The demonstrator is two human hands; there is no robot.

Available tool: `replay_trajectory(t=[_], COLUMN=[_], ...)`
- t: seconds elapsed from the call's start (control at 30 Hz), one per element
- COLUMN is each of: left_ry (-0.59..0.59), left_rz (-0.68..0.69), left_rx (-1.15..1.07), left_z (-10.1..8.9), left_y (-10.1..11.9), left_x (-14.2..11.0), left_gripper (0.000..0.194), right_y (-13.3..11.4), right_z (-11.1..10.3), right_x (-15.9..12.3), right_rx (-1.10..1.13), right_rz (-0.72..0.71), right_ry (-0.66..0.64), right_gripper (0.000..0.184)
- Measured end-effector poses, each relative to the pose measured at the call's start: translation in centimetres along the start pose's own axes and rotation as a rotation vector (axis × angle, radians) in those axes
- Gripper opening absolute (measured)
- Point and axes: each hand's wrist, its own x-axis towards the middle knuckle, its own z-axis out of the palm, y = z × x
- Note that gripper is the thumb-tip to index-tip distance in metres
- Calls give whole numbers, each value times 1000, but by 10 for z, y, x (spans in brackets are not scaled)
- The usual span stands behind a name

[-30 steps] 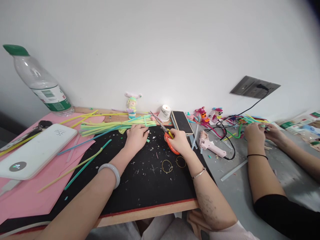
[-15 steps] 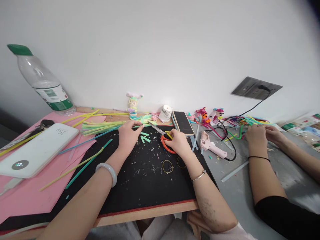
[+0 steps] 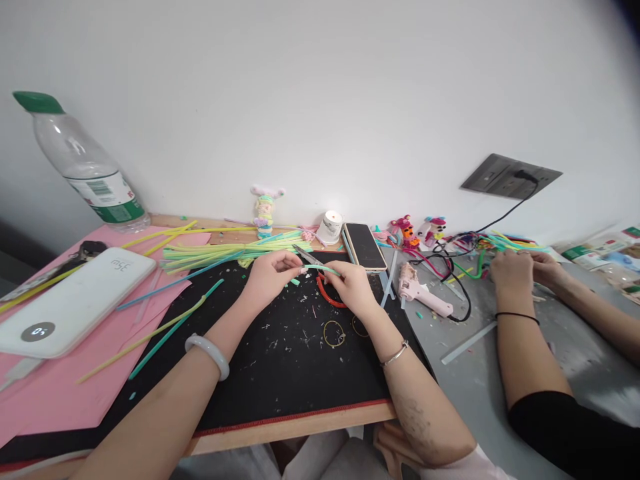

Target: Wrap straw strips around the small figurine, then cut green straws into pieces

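Observation:
A short light-green pipe cleaner [image 3: 320, 267] is stretched between my two hands above the black mat [image 3: 280, 373]. My left hand [image 3: 273, 279] pinches its left end with thumb and fingertips. Around its right end the fingers of my right hand [image 3: 354, 288] are closed. Scissors with orange-red handles [image 3: 327, 293] lie behind and below the pipe cleaner, partly covered by my right hand. Beside my left fingertips a cut green piece [image 3: 295, 282] shows on the mat. A bundle of yellow-green pipe cleaners [image 3: 215, 257] rests just behind my left hand.
A phone [image 3: 365, 247], a white cup [image 3: 331, 228] and a small doll [image 3: 263, 213] stand along the wall. On the right are a pink glue gun [image 3: 423, 293] and a co-worker's hands [image 3: 515, 270]. A power bank [image 3: 75, 300] and bottle [image 3: 95, 167] are left.
My left hand has moved right, closer to my right hand. A light-green pipe cleaner now spans both hands, and fewer of the cut green pieces on the mat show.

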Motion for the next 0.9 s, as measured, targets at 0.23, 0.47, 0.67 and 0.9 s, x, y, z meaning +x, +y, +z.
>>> replay_trajectory(t=[0.23,0.47,0.67,0.9], left_ry=[25,-26,-57,-57], left_rz=[-64,-97,-74,-8], left_rx=[-15,-297,-363,-121], left_z=[-2,3,7,9], left_y=[-2,-1,-2,1], left_x=[1,-2,-5,-6], left_gripper=[27,38,22,29], right_y=[-3,-7,-12,-12], right_z=[-1,0,9,12], right_x=[-1,-1,-2,-3], right_rx=[3,76,220,275], right_rz=[51,125,110,171], right_ry=[16,-16,-87,-93], right_gripper=[28,23,25,27])
